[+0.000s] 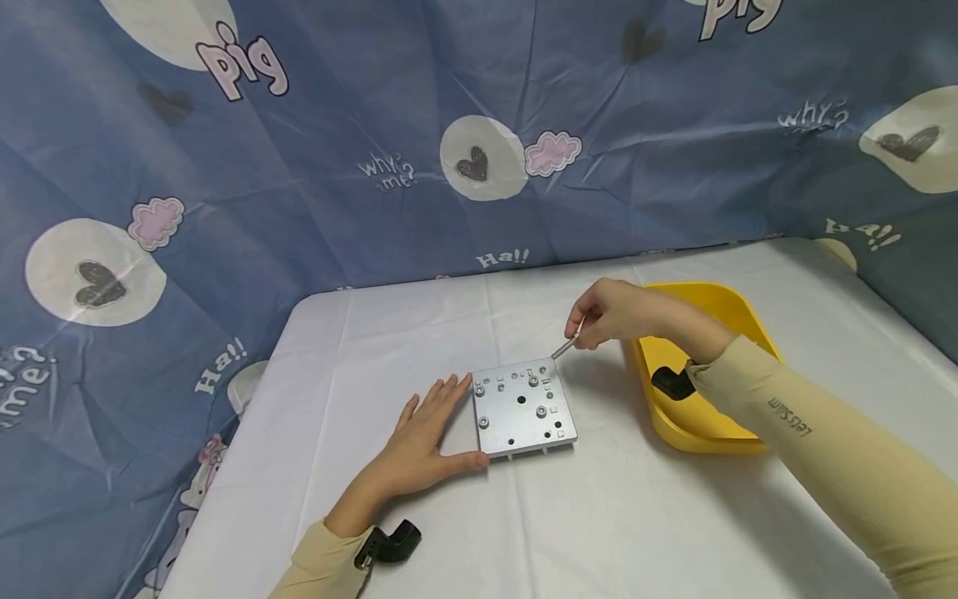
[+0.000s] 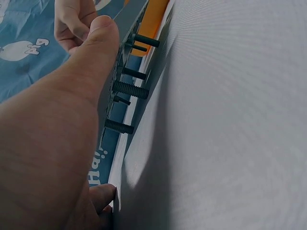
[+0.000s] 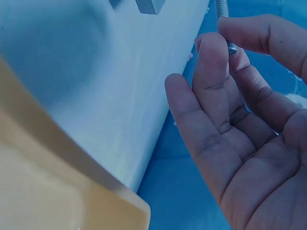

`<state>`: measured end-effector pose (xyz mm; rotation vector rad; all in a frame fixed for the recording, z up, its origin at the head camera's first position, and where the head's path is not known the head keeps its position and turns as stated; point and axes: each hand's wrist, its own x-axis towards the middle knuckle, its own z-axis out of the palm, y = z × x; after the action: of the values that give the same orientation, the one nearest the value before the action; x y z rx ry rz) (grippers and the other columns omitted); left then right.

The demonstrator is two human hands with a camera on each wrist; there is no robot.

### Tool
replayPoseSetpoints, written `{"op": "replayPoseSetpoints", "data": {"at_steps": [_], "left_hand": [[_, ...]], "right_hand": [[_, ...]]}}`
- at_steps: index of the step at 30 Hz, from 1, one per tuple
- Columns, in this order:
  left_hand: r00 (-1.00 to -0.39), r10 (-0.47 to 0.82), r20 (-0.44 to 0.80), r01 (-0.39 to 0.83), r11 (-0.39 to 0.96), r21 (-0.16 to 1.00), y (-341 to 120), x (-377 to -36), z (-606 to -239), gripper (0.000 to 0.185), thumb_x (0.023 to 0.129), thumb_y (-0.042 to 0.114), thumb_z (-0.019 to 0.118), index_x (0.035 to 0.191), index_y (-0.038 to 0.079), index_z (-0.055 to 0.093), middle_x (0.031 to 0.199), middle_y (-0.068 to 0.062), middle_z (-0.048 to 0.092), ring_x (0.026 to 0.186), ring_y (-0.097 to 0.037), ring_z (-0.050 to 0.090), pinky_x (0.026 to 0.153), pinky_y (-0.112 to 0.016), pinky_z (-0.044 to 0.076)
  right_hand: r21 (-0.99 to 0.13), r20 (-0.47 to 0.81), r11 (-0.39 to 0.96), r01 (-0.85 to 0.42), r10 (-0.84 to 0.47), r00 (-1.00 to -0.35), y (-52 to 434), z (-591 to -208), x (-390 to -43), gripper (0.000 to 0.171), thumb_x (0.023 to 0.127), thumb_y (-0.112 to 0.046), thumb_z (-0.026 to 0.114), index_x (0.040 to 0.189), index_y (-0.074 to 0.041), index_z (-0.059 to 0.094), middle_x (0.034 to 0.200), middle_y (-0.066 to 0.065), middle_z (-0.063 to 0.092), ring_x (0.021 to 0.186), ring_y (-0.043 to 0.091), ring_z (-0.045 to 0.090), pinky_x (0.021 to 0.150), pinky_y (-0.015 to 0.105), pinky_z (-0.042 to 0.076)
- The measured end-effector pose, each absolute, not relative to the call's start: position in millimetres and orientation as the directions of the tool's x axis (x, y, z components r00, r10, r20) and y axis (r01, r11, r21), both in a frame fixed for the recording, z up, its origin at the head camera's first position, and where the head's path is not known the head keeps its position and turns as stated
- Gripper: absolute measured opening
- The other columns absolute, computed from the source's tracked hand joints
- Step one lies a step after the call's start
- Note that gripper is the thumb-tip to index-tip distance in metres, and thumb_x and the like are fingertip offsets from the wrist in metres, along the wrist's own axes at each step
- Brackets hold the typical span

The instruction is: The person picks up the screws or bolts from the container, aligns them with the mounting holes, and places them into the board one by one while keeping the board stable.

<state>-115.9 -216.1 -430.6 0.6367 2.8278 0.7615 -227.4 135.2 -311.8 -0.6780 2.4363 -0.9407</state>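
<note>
A square silver metal plate (image 1: pixel 500 412) with several holes and socket-head bolts lies on the white table. My left hand (image 1: pixel 421 445) rests at its left side with straight fingers, forefinger tip by the back left corner and thumb on the front left corner. Threaded bolt shanks (image 2: pixel 130 89) stick out beneath the plate in the left wrist view. Above the plate's back right corner, my right hand (image 1: pixel 609 313) pinches a bolt (image 3: pixel 221 8) between thumb and fingers. The bolt's head is at the fingertips; its slanted lower end (image 1: pixel 563 349) is close to that corner, contact unclear.
To the right stands a yellow bin (image 1: pixel 707 443), beneath my right forearm. A white cloth (image 1: pixel 389 349) covers the table. Behind it hangs a blue printed curtain (image 1: pixel 337 208). Each wrist wears a black strap device (image 1: pixel 397 542).
</note>
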Motion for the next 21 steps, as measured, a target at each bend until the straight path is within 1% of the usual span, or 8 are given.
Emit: {"op": "replayPoseSetpoints", "data": {"at_steps": [3, 11, 14, 21], "left_hand": [[-0.9, 0.436, -0.029, 0.361, 0.78, 0.51, -215.7, -116.1, -430.1, 0.117, 0.084, 0.074, 0.077, 0.174, 0.035, 0.012, 0.181, -0.009, 0.017, 0.169, -0.037, 0.012, 0.134, -0.068, 0.002], [-0.902, 0.431, -0.038, 0.349, 0.777, 0.524, -214.1, -115.5, -428.4, 0.116, 0.085, 0.071, 0.079, 0.174, 0.034, 0.014, 0.181, -0.011, 0.018, 0.169, -0.038, 0.013, 0.134, -0.068, 0.002], [-0.906, 0.422, -0.041, 0.34, 0.781, 0.524, -216.0, -114.5, -428.5, 0.116, 0.085, 0.07, 0.079, 0.174, 0.034, 0.014, 0.181, -0.01, 0.018, 0.169, -0.037, 0.012, 0.135, -0.068, 0.002], [-0.904, 0.427, -0.028, 0.351, 0.777, 0.523, -215.5, -114.6, -429.7, 0.117, 0.085, 0.072, 0.078, 0.174, 0.033, 0.014, 0.181, -0.009, 0.018, 0.169, -0.037, 0.014, 0.134, -0.069, 0.003]], "right_hand": [[-0.692, -0.234, 0.661, -0.291, -0.586, -0.775, 131.8, -314.1, -228.2, 0.021, 0.086, -0.01, 0.077, 0.106, -0.004, 0.08, 0.084, -0.001, 0.078, 0.077, 0.011, 0.063, 0.074, 0.027, 0.05], [-0.662, -0.278, 0.691, -0.291, -0.587, -0.76, 123.6, -317.1, -228.4, 0.017, 0.087, -0.009, 0.076, 0.103, -0.008, 0.081, 0.081, -0.003, 0.074, 0.079, 0.013, 0.061, 0.076, 0.028, 0.048], [-0.66, -0.285, 0.687, -0.303, -0.603, -0.745, 118.5, -318.3, -227.8, 0.017, 0.087, -0.011, 0.076, 0.104, -0.008, 0.081, 0.08, -0.003, 0.073, 0.078, 0.012, 0.06, 0.076, 0.027, 0.049], [-0.667, -0.291, 0.682, -0.301, -0.609, -0.738, 113.5, -321.7, -226.1, 0.016, 0.088, -0.008, 0.077, 0.102, -0.006, 0.081, 0.076, -0.004, 0.07, 0.074, 0.011, 0.058, 0.073, 0.026, 0.048]]}}
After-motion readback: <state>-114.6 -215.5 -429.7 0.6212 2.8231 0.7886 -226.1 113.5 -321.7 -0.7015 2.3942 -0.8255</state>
